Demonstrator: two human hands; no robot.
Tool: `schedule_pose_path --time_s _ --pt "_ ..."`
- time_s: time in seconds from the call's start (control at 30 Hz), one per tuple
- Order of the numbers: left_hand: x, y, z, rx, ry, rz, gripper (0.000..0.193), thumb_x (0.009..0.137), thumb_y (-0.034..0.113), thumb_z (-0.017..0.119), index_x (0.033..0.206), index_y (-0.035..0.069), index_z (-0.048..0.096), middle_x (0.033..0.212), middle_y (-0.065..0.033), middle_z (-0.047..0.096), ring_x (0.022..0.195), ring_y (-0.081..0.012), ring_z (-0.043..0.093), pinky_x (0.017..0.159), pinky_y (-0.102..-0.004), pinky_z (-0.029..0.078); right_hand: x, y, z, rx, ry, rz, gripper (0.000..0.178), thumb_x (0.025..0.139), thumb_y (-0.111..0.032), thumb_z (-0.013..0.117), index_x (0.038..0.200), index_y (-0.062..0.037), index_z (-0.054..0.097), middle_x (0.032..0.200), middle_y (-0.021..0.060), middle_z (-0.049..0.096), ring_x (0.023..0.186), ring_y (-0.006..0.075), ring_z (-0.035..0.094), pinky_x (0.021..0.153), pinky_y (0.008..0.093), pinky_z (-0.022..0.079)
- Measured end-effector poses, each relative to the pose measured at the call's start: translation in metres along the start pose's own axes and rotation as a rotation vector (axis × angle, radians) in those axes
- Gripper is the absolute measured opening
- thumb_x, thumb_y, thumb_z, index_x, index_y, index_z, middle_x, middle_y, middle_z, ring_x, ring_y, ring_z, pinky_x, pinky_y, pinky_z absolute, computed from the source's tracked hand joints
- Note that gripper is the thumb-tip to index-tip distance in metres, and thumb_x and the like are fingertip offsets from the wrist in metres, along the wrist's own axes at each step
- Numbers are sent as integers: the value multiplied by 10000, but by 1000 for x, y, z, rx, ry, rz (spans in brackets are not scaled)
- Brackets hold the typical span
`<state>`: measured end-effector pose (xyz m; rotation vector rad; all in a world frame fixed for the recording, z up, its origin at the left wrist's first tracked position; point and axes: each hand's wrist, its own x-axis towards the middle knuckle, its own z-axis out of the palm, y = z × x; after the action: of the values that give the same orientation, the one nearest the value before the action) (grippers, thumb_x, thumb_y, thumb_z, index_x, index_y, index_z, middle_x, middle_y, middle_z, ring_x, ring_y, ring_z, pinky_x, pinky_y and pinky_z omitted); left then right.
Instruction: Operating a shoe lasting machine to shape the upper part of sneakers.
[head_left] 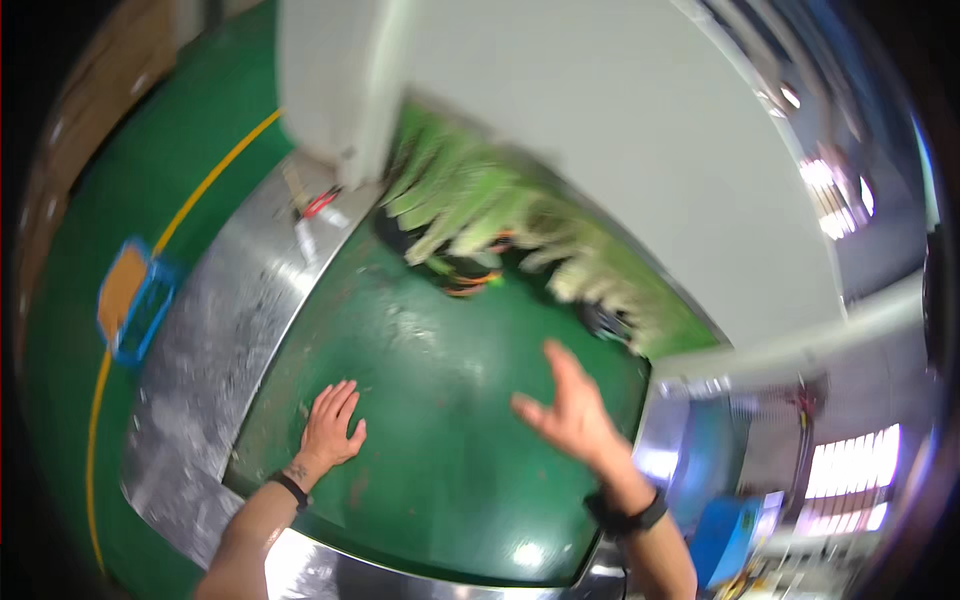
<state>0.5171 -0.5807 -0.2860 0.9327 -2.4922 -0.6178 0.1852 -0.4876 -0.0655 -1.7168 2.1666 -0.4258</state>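
Observation:
My left hand (332, 425) lies flat, fingers stretched out, on the left part of a green belt-like surface (430, 400) with metal edges. Nothing is in it. Over the right part of that surface is my right hand (575, 410), slightly blurred, its thumb and fingers apart and nothing visible between them. A fringed curtain of pale green strips (470, 190) hangs at the far side. Partly under the strips sit dark items with orange and green bits (465, 275), too blurred to name. Another dark item (605, 322) shows farther right below the fringe.
A large light-grey housing (620, 130) rises behind the curtain. On the metal ledge (220, 330) at left lies a red-handled tool (322, 202). A blue crate (132, 300) stands on the green floor by a yellow line. At lower right is a blue box-like object (722, 540).

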Motion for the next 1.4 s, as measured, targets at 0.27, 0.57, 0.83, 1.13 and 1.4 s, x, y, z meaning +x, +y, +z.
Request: schedule_pose_path --time_s 0.27,0.57,0.83,1.13,1.4 --pt "25 18 39 -63 -54 19 436 775 136 627 1181 -12 565 1347 -154 517 1255 -315 490 1090 -470 348 225 34 67 -257 73 81 662 703 -458 784 1113 3 544 811 183 677 837 354 662 765 452 522" --pt "19 17 16 54 16 54 467 812 198 624 1206 -37 540 1325 -181 529 1257 -336 487 1065 -475 374 -193 -44 126 852 206 528 473 804 -291 763 1151 6 640 1118 125 663 1006 183 627 918 335 470" --pt "-34 261 -28 -1196 -735 -290 836 866 113 652 1514 80 124 1558 -179 199 1459 -280 158 1162 -443 189 -516 -114 24 991 768 1234 299 795 -122 718 1050 20 655 1004 54 677 877 126 632 820 302 519" --pt "-164 505 -61 -1543 -1241 -151 824 723 356 814 1348 -13 423 1318 -150 527 1076 -241 611 953 -372 513 -606 -175 4 989 1042 405 765 803 -85 652 1454 -39 252 1378 113 435 1247 181 413 1062 327 340" --pt "-403 659 -50 -1221 -1632 169 643 899 62 521 1470 -12 236 1470 -177 350 1360 -306 364 1118 -385 303 -893 -224 94 1643 1772 451 645 827 -95 696 1377 7 377 1233 110 572 1153 204 550 1012 364 436"
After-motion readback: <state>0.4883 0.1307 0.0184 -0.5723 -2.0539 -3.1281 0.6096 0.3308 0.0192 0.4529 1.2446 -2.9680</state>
